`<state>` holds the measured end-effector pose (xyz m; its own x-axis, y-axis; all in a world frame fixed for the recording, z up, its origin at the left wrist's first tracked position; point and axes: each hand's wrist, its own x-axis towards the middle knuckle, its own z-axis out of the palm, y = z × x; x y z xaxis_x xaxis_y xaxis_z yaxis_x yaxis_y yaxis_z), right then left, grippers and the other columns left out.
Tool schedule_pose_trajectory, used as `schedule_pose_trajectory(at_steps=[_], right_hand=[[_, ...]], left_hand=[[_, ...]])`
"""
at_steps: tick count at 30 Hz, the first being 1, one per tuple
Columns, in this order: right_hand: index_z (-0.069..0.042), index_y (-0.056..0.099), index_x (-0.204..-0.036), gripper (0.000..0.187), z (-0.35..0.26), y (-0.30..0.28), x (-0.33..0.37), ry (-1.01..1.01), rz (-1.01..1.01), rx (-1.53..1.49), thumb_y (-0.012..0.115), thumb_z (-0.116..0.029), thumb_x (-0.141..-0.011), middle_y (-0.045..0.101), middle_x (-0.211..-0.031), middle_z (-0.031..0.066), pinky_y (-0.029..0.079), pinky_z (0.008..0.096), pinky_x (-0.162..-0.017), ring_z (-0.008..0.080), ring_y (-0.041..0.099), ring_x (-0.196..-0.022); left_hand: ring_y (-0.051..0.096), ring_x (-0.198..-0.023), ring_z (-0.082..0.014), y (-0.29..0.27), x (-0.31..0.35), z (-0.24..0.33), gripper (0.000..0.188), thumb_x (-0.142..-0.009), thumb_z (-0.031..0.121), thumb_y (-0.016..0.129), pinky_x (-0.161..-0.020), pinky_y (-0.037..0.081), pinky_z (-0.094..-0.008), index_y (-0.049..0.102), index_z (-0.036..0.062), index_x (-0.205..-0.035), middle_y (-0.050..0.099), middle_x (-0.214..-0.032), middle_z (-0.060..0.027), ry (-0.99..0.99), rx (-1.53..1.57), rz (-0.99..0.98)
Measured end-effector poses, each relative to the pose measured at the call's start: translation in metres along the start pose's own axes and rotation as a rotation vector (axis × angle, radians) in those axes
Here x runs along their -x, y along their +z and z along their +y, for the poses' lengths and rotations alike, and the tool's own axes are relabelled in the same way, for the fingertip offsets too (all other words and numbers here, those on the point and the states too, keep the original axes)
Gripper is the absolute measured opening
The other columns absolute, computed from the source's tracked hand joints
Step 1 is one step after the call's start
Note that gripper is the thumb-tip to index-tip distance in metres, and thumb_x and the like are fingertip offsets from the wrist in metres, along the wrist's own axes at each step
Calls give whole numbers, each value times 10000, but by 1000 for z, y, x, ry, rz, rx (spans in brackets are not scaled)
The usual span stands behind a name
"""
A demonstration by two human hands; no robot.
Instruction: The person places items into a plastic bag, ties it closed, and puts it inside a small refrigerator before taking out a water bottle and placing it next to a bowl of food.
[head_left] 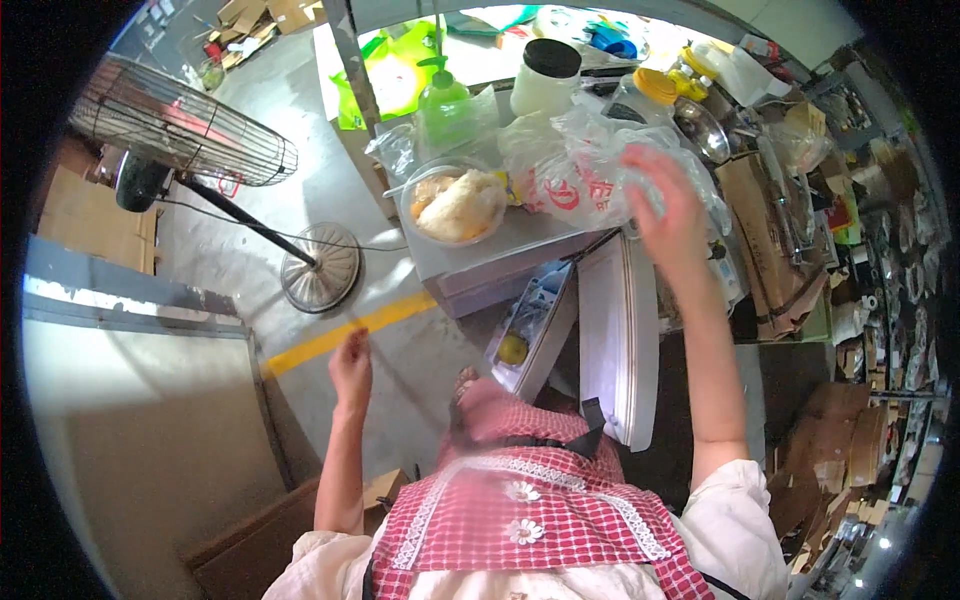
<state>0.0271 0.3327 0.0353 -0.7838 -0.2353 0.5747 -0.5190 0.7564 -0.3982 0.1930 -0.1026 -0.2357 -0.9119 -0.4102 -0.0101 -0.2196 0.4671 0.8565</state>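
My right hand (665, 210) reaches over a crumpled white plastic bag (575, 175) with red print, its fingers apart. Whether the fingertips touch the bag cannot be made out. My left hand (350, 372) hangs over the floor with its fingers curled in, and nothing shows in it. Left of the bag, a clear round container (455, 238) holds pale, lumpy food (462, 208). Both stand on the grey top of a low cabinet (480, 262). Below it a white door (618, 345) stands swung out, beside a narrow compartment with a yellow-green fruit (513, 348).
Behind the bag are a green pump bottle (441, 105), a black-lidded jar (547, 80) and a yellow-lidded jar (645, 95). A metal bowl (703, 130) and flattened cardboard (760, 235) lie to the right. A standing fan (190, 120) is at the left, its cord (375, 247) running toward the cabinet.
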Motion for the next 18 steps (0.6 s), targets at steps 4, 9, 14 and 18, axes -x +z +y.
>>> schedule_pose_trajectory(at_steps=[4,9,14,18], right_hand=[[-67,679,-1106,258,52,-18,-32,-40,107,89,593,-55,-864,669,-1163,123,440,418,-1006,296,617,-1104],[-114,713,-1031,224,59,-4,-17,-201,-250,222,620,-61,-835,683,-1031,69,331,461,-1078,240,619,-1020],[-112,726,-1022,282,47,-14,10,-248,-343,153,662,-54,-753,672,-1028,72,405,438,-1007,261,625,-997],[-92,688,-1089,288,45,-34,29,-153,-415,162,653,-90,-803,653,-1076,78,485,423,-867,297,641,-953]], left_hand=[[637,-893,-156,6,-51,196,230,-880,-132,574,-773,517,-276,655,13,-1039,649,-1018,-76,542,93,164],[610,-1094,-333,68,-87,345,355,-836,-32,656,-934,488,-385,664,105,-1164,637,-1178,-134,837,30,-45],[543,-1194,-392,171,-107,400,588,-873,339,684,-982,466,-453,487,190,-1406,495,-1378,-202,973,-345,-256],[677,-976,-290,179,-117,417,431,-886,318,699,-804,543,-405,609,157,-1276,665,-1115,-180,922,-350,-366]])
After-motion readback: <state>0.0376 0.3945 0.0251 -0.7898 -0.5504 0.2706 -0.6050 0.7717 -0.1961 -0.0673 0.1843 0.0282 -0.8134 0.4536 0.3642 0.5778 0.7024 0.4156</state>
